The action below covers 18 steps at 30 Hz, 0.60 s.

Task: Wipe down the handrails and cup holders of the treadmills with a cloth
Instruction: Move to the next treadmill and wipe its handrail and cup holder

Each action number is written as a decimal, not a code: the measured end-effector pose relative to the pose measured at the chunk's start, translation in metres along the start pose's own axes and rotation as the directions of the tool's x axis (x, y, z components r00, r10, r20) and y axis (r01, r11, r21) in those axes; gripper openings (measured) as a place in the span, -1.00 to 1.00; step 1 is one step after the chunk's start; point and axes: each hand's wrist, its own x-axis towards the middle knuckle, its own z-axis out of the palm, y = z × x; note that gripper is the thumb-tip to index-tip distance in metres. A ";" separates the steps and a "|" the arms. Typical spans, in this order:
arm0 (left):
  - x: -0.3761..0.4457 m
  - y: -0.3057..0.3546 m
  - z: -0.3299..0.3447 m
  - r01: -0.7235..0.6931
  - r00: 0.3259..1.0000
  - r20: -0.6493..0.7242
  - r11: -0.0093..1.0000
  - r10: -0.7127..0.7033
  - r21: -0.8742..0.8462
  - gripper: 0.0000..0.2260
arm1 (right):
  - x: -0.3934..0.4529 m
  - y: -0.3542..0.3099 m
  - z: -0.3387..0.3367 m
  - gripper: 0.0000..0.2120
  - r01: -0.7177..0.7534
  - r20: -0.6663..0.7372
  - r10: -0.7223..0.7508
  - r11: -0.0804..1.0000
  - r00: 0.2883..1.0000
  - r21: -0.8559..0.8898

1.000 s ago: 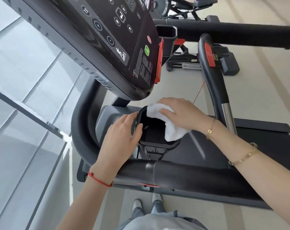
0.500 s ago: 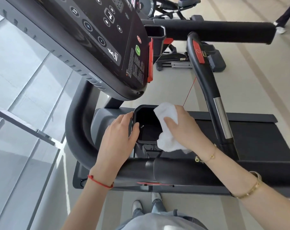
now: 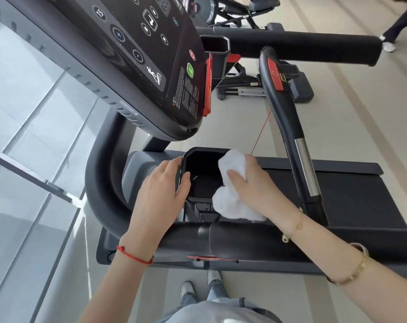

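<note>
Since a second ago your right hand (image 3: 256, 183) has slid the cloth (image 3: 230, 190) from the far edge of the cup holder (image 3: 198, 164) round to its right wall, and your view has tipped up a bit, so someone's legs (image 3: 396, 22) now show at the top right corner.

Right now your right hand is clamped on the white cloth, thumb over the top of it and the other fingers wrapped behind, pressing it against the right rim of the cup holder. A bunch of cloth hangs down below your palm, just above the near handrail (image 3: 244, 238). Your left hand (image 3: 160, 197) grips the left edge of the cup holder, thumb hooked over the rim and fingers curled along the outside wall. There's a red string bracelet (image 3: 133, 255) on that wrist and gold bracelets (image 3: 354, 271) on the other arm.

The black console (image 3: 139, 54) sits tilted above the cup holder. The curved side handrail (image 3: 281, 108) with its red patch runs up on the right, and a red cord (image 3: 260, 134) hangs beside it. Your shoes (image 3: 198, 285) show on the floor below.
</note>
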 end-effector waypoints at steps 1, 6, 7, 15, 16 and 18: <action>0.000 0.000 0.000 0.001 1.000 0.001 1.000 -0.001 0.006 -0.61 | 0.007 -0.003 -0.001 -0.49 0.041 -0.007 -0.042 0.997 0.999 -0.059; 0.000 0.002 -0.001 -0.001 1.000 0.004 1.000 0.001 0.024 -0.62 | 0.048 -0.022 -0.015 -0.65 0.364 0.107 -0.349 0.868 0.931 -0.337; -0.001 0.002 -0.001 0.000 1.000 0.005 1.000 0.000 0.024 -0.63 | 0.056 -0.027 -0.015 -0.67 0.443 0.166 -0.411 0.819 0.896 -0.365; -0.001 0.003 -0.001 0.014 1.000 -0.021 1.000 -0.014 0.010 -0.64 | 0.072 -0.040 -0.007 -0.72 0.590 0.279 -0.521 0.698 0.807 -0.405; -0.001 0.002 -0.001 0.019 1.000 -0.022 1.000 -0.019 0.009 -0.63 | 0.069 -0.033 -0.011 -0.70 0.548 0.242 -0.493 0.725 0.836 -0.417; -0.001 0.002 -0.001 0.024 0.999 -0.023 1.000 -0.024 0.009 -0.61 | 0.061 -0.019 -0.018 -0.66 0.433 0.159 -0.403 0.815 0.901 -0.386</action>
